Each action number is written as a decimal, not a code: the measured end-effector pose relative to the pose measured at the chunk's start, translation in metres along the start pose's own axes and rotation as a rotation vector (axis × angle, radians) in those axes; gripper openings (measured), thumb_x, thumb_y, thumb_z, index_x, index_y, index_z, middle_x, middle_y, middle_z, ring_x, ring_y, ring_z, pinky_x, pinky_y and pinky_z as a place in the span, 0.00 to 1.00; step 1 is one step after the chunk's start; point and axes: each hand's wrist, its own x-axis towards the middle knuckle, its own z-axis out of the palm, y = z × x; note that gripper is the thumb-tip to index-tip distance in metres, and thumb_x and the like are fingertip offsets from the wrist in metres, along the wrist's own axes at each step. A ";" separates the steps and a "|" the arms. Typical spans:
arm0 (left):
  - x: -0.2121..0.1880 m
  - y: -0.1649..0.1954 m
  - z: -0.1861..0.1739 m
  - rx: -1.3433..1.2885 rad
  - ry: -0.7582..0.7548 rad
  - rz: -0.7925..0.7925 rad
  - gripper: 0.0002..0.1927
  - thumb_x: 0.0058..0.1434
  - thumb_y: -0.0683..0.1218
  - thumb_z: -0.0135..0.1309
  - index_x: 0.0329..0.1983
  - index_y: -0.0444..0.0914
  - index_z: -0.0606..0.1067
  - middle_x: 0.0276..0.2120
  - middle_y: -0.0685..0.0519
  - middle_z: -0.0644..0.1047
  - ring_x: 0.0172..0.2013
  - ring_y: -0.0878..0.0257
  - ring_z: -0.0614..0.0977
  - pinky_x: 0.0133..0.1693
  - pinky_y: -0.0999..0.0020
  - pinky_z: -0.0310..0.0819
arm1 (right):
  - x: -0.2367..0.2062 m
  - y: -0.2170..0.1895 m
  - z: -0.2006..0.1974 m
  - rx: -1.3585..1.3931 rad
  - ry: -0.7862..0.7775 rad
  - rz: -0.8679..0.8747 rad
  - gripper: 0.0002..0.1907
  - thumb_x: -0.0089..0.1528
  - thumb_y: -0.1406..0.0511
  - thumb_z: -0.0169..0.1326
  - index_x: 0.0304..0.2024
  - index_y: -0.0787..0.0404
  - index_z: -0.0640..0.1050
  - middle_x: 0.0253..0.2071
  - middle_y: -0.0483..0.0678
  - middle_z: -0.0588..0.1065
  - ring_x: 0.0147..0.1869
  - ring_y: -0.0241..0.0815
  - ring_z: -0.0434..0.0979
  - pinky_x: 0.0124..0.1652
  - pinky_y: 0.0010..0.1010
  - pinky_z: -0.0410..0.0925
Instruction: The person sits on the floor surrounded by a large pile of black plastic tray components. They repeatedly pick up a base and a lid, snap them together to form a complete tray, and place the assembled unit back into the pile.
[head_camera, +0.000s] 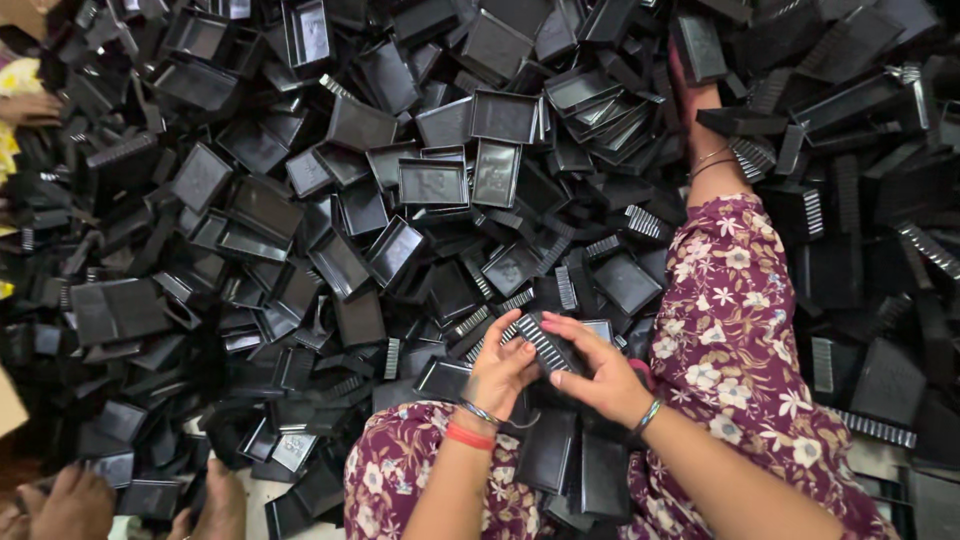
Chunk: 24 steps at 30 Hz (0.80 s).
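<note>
At 6 o'clock, the left hand (497, 372) and right hand (598, 372) clamp their fingers on a black ribbed plastic piece (545, 343) above a floral-clothed lap (400, 470). A heap of black rectangular trays (432, 183) spreads toward 12 o'clock.

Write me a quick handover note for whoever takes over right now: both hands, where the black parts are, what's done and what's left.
Left hand and right hand: both grip one ribbed black plastic piece between them, above the lap.
Stack of black trays: standing upright between the knees, under the hands.
Pile of black trays: heaped loose across the floor ahead and to both sides.
Done: a few pieces stacked at the lap.
Left: nearly the whole pile lies unsorted.
Another person's feet rest at bottom left.
</note>
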 end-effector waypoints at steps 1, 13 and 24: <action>0.000 0.003 -0.001 0.001 -0.024 -0.004 0.33 0.63 0.40 0.57 0.70 0.44 0.60 0.50 0.50 0.78 0.49 0.60 0.80 0.50 0.60 0.79 | 0.000 -0.001 0.002 0.064 0.050 0.018 0.33 0.58 0.73 0.59 0.67 0.65 0.68 0.72 0.51 0.63 0.77 0.44 0.60 0.70 0.36 0.54; -0.003 -0.007 0.004 -0.019 0.072 0.043 0.38 0.61 0.41 0.60 0.72 0.46 0.58 0.53 0.49 0.76 0.51 0.58 0.80 0.50 0.54 0.78 | -0.003 -0.006 -0.003 0.056 0.017 0.120 0.34 0.62 0.71 0.53 0.72 0.66 0.63 0.75 0.51 0.62 0.77 0.42 0.60 0.70 0.34 0.53; 0.004 -0.006 0.007 -0.027 0.075 0.019 0.30 0.63 0.42 0.56 0.68 0.45 0.63 0.49 0.50 0.77 0.49 0.57 0.81 0.48 0.54 0.80 | -0.009 0.015 0.001 0.181 0.117 0.266 0.32 0.63 0.69 0.47 0.71 0.68 0.68 0.72 0.54 0.68 0.73 0.44 0.66 0.69 0.35 0.58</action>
